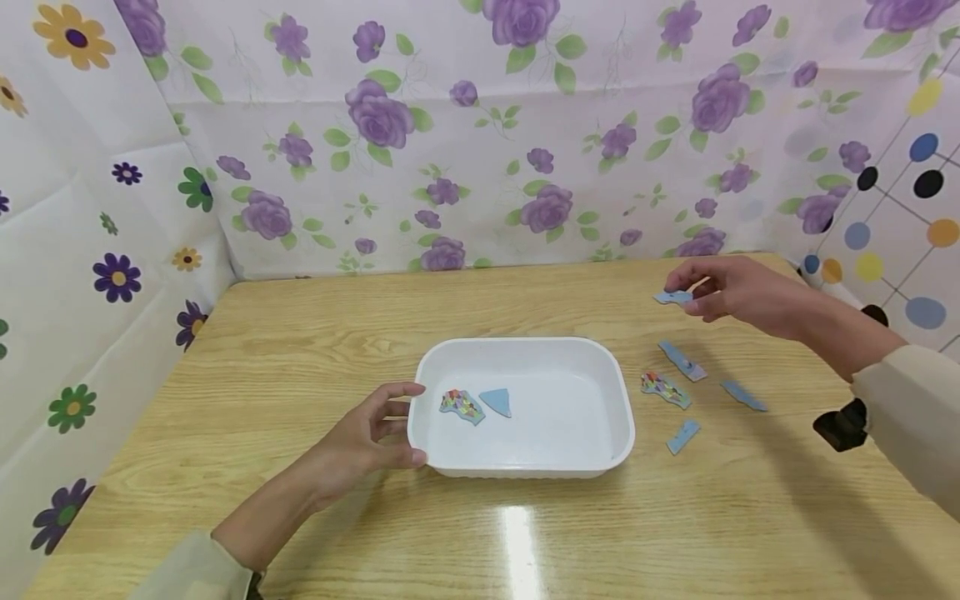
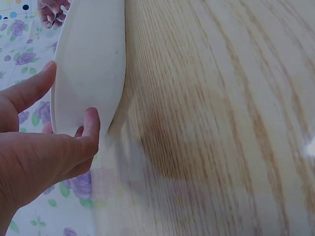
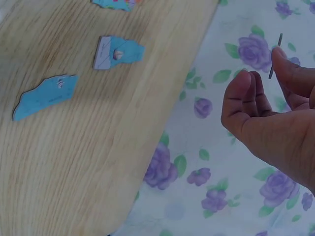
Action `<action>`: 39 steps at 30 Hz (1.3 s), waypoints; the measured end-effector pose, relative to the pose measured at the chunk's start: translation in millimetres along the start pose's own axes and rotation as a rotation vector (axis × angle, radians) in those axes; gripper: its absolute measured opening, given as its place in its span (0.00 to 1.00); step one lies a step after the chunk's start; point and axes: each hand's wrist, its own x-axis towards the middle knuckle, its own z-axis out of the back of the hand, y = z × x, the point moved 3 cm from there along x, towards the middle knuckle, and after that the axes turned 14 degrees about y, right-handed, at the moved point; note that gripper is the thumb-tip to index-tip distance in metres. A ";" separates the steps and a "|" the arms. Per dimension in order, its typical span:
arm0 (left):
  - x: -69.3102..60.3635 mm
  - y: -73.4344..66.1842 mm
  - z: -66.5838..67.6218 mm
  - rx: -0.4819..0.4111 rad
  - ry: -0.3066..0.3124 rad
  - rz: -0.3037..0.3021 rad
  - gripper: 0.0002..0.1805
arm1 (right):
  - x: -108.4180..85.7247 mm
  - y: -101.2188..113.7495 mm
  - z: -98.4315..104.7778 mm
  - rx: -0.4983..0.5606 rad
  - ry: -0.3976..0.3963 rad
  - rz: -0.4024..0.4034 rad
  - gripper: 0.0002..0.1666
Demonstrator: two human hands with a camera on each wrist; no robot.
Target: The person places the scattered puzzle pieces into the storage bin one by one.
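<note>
My left hand (image 1: 371,429) holds the left end of a white plastic tray (image 1: 525,461), with thumb and fingers on its rim and wall; the left wrist view shows this hand (image 2: 59,142) close up. Inside the tray lie a multicoloured puzzle piece (image 1: 462,405) and a pale blue one (image 1: 497,402). Above the table's far right part, my right hand (image 1: 731,287) pinches a small blue puzzle piece (image 1: 672,297) between thumb and fingers. In the right wrist view the held piece (image 3: 275,56) is seen edge-on.
Several loose puzzle pieces lie right of the tray: a long blue one (image 1: 682,360), a multicoloured one (image 1: 665,389), a narrow blue one (image 1: 744,396) and a small blue one (image 1: 683,436). Flowered cloth (image 1: 480,167) stands behind the wooden table (image 1: 315,333).
</note>
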 end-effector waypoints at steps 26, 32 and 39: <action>0.3 -2.2 0.0 -0.013 0.023 -0.008 0.46 | 26.2 41.3 -32.9 0.013 0.116 0.061 0.16; 0.2 -1.7 0.5 -0.006 0.021 -0.006 0.46 | 33.2 49.3 -45.9 0.041 0.162 0.067 0.15; 0.4 0.0 0.2 -0.004 0.023 -0.006 0.46 | 38.2 56.2 -60.6 0.095 0.230 0.071 0.15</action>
